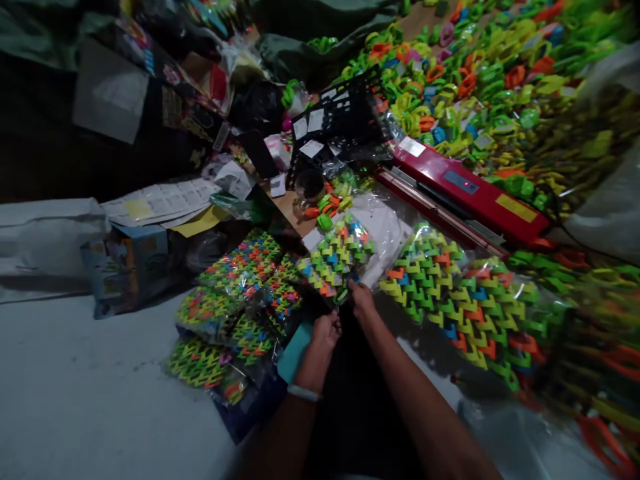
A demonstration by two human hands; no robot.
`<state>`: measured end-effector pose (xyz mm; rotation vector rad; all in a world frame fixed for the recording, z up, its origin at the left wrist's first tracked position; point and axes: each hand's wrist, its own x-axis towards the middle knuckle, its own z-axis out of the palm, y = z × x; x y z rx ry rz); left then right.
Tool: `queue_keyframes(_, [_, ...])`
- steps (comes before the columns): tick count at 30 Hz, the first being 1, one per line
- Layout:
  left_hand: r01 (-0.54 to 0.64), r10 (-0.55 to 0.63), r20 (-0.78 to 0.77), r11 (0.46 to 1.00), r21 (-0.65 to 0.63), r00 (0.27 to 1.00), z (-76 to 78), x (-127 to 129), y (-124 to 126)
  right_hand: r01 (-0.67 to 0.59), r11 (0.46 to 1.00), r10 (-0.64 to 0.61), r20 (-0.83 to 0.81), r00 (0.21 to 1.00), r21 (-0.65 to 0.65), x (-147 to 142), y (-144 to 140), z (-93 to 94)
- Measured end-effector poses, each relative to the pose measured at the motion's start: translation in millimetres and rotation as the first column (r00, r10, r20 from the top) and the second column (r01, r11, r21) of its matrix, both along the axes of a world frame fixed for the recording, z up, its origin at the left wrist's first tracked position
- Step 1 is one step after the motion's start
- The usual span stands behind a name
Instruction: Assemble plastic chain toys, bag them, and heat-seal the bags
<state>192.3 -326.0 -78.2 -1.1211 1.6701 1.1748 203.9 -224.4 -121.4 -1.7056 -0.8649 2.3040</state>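
Both the left hand and right hand pinch the near edge of a clear bag of colourful clips, ready for the red sealer far right.

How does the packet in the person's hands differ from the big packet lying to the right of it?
The held packet is small; the big packet is clearly longer and wider. The held packet is gripped at its near edge by the left hand and right hand; the big packet lies untouched beside the red sealing machine. The held packet shows more blue and yellow pieces; the big packet looks mostly green. Both are clear plastic bags of interlocked colourful pieces.
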Motion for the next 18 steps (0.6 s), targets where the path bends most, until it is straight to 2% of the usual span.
queue_keyframes(8, [-0.216,0.226,-0.106,0.971,0.102,0.968,-7.6,-10.7,-1.0,0.027,0.999,-0.021,0.194,0.981,-0.027,-7.4,-20.7,-9.5])
queue_keyframes(12, [-0.24,0.249,-0.119,0.967,0.088,0.961,-10.7,-18.1,-5.6,0.005,0.999,0.005,0.234,0.972,-0.042,-10.3,-26.0,-9.7])
queue_keyframes(18, [-0.21,0.218,-0.102,0.974,0.084,0.971,-8.6,-21.5,-13.3,0.025,0.998,-0.013,0.216,0.976,-0.051,-9.3,-29.3,-3.7])
